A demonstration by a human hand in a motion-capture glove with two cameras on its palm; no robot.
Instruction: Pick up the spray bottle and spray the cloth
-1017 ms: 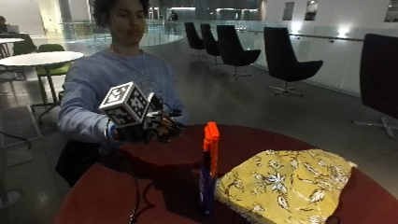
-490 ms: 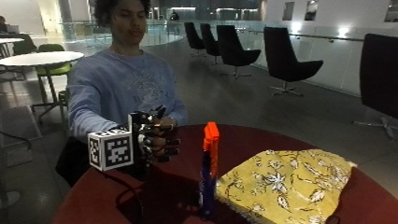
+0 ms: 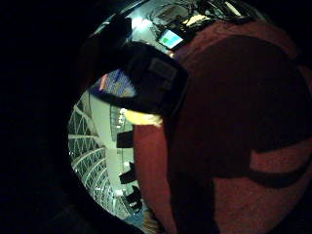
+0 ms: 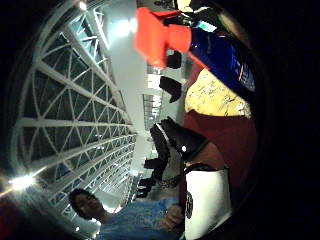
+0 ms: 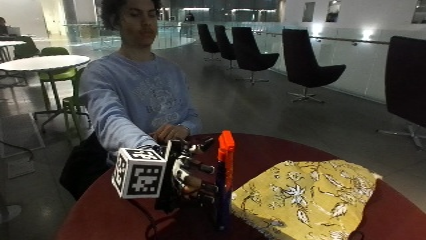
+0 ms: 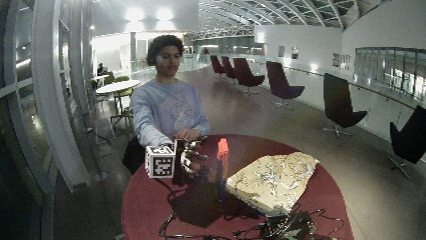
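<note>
Now the table (image 5: 413,210) fills the lower frame, the cloth (image 5: 306,200) lying at lower right with the bottle (image 5: 223,180) upright just beside its left edge. Left of the bottle, the right hand (image 5: 190,175) has its fingers spread wide, holding nothing: the reach, by my judgement. Next it must close round the bottle's body and lift.

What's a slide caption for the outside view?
Gloved right hand open beside upright spray bottle on red table, yellow cloth alongside.
</note>
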